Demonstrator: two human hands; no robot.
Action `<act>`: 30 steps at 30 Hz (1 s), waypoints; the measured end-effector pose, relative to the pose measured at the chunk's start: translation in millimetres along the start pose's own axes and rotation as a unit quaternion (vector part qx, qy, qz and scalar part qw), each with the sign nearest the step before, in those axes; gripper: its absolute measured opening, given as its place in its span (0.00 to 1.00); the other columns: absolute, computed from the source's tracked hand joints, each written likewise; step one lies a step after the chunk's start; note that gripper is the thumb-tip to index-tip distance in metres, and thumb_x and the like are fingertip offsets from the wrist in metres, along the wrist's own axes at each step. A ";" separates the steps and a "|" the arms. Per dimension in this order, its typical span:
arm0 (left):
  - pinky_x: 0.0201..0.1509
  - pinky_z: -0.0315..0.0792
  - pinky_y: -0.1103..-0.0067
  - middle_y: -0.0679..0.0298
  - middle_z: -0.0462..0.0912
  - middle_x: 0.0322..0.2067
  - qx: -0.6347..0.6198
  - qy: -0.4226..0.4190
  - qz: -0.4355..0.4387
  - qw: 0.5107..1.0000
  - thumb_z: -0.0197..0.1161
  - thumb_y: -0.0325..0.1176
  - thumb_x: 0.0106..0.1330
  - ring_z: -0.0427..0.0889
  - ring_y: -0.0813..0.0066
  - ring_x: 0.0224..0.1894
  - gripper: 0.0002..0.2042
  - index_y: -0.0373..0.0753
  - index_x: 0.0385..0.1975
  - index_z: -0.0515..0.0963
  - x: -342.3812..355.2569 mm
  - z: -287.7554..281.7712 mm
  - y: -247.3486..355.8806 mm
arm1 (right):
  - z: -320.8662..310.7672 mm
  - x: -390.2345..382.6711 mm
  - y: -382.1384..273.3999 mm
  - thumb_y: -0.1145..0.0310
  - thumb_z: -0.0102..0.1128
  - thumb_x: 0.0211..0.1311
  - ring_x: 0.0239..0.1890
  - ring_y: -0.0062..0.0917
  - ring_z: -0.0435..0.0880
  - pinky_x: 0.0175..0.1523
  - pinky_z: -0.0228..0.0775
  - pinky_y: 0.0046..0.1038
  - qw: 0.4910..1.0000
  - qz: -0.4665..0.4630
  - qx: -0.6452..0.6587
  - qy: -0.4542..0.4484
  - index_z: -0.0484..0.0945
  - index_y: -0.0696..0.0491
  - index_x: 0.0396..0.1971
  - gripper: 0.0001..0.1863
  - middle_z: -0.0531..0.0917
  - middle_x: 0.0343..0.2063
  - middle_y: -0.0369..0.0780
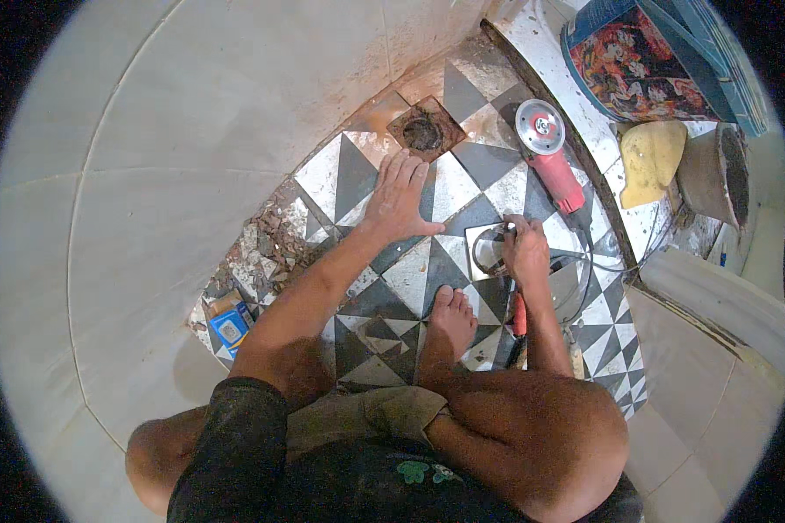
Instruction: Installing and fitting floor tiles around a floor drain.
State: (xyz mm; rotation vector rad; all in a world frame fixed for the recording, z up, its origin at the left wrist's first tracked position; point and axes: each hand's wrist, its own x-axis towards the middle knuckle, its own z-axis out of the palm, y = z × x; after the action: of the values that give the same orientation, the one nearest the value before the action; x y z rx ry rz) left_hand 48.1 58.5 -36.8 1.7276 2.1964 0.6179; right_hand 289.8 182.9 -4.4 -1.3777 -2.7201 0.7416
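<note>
My left hand [399, 199] is spread on the black-and-white patterned tiles [407, 277], its fingertips near the lower edge of a dirty square recess with a round drain hole [423, 133]. Nothing is in that hand. My right hand [527, 251] has its fingers closed at the right edge of a square, shiny drain frame [477, 240] with a dark round ring in it. Its fingers partly hide the frame. An angle grinder [555, 179] with a red body and a metal disc lies beyond my right hand, its black cord trailing back.
Broken rubble [275, 248] lies along the left wall, with a blue box [231, 329] nearer me. A red-handled tool [520, 314] is beside my right forearm. At right, a raised ledge carries a blue bucket [584, 22], a yellow piece [650, 161] and a worn container [705, 179].
</note>
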 end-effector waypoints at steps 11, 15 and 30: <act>0.76 0.42 0.57 0.48 0.66 0.57 0.009 0.008 0.001 1.000 0.76 0.59 0.35 0.56 0.47 0.68 0.54 0.24 0.58 0.64 0.7 2.7 1.0 | 5.6 -2.1 9.8 0.75 0.67 0.49 0.40 0.48 0.80 0.45 0.75 0.43 1.000 -0.010 0.029 0.009 0.78 0.49 0.49 0.23 0.77 0.39 0.51; 0.75 0.42 0.57 0.48 0.66 0.57 0.013 0.014 0.002 1.000 0.76 0.59 0.35 0.56 0.47 0.68 0.53 0.24 0.58 0.65 1.1 1.7 -2.5 | 1.6 2.8 2.0 0.75 0.67 0.49 0.40 0.48 0.80 0.45 0.74 0.43 1.000 -0.004 0.024 -0.005 0.78 0.49 0.49 0.22 0.77 0.39 0.51; 0.75 0.43 0.53 0.46 0.64 0.58 0.007 0.022 -0.003 1.000 0.76 0.59 0.37 0.55 0.44 0.68 0.54 0.25 0.59 0.63 -2.2 11.3 -0.9 | 3.3 -1.2 4.1 0.76 0.61 0.54 0.39 0.50 0.80 0.45 0.74 0.44 1.000 0.006 0.001 0.002 0.79 0.51 0.48 0.19 0.76 0.38 0.52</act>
State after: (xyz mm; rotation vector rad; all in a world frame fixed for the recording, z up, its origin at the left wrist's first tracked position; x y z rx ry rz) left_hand 53.1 58.0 -47.1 1.7298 2.2408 0.6457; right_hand 292.9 182.8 -8.8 -1.3935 -2.7099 0.7406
